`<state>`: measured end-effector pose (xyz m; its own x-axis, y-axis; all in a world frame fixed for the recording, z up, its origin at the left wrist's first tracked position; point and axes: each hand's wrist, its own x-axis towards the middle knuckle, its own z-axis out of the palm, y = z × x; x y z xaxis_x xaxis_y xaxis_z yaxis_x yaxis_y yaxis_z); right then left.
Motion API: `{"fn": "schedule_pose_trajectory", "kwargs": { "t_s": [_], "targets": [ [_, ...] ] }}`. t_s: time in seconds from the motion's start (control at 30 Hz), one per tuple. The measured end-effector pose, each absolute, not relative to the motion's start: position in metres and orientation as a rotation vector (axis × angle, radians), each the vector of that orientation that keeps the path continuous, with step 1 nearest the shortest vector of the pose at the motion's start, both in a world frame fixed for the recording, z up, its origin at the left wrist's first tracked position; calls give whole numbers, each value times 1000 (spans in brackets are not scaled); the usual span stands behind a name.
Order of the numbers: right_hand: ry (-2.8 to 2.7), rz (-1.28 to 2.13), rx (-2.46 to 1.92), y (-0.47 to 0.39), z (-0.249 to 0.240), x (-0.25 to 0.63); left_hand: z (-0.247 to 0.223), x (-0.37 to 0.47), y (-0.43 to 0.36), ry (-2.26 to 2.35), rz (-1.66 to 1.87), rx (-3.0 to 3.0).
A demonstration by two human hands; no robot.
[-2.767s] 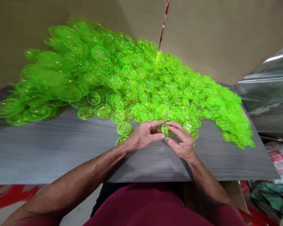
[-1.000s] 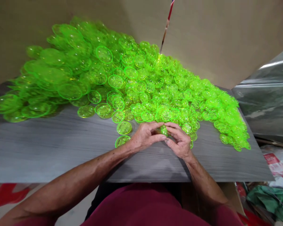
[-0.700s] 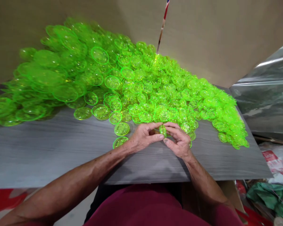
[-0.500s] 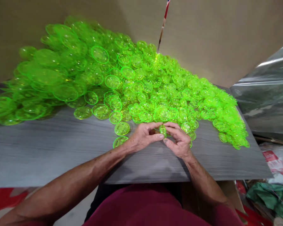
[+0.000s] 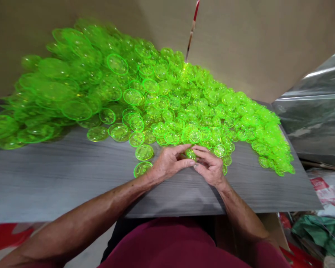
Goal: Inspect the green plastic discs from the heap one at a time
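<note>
A small round disc of clear neon-green plastic [image 5: 190, 154] is held between my two hands, just above the table and in front of the pile. My left hand [image 5: 171, 160] pinches it with thumb and fingers from the left. My right hand [image 5: 210, 163] closes on it from the right, thumb below and fingers above. Part of the disc is covered by fingertips. Left of my left wrist lie two loose green discs, one nearer [image 5: 142, 169] and one farther [image 5: 144, 152]. A few more rest behind my right hand.
A big heap of green plastic discs [image 5: 170, 100] spreads along the back of the grey wood-grain table [image 5: 80, 178]. Brown cardboard panels [image 5: 254, 48] stand behind it. Clear plastic sheeting [image 5: 321, 111] and green and white bags lie to the right.
The disc between my fingers has turned from nearly edge-on to showing more of its face. My right fingers have shifted slightly left; the heap looks the same.
</note>
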<state>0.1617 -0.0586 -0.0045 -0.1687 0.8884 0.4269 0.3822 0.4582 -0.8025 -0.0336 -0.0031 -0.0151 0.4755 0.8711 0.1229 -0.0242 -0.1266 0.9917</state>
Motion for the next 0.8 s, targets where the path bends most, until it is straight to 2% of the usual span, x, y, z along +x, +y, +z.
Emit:
{"fn": "schedule_pose_trajectory", "kwargs": {
  "t_s": [0.53, 0.8],
  "targets": [
    [-1823, 612, -1103, -58, -6, 165, -11, -35, -7, 756, 1039, 1654],
    [-1962, 523, -1073, -59, -6, 165, -20, -31, -7, 841, 950, 1444]
  ]
}}
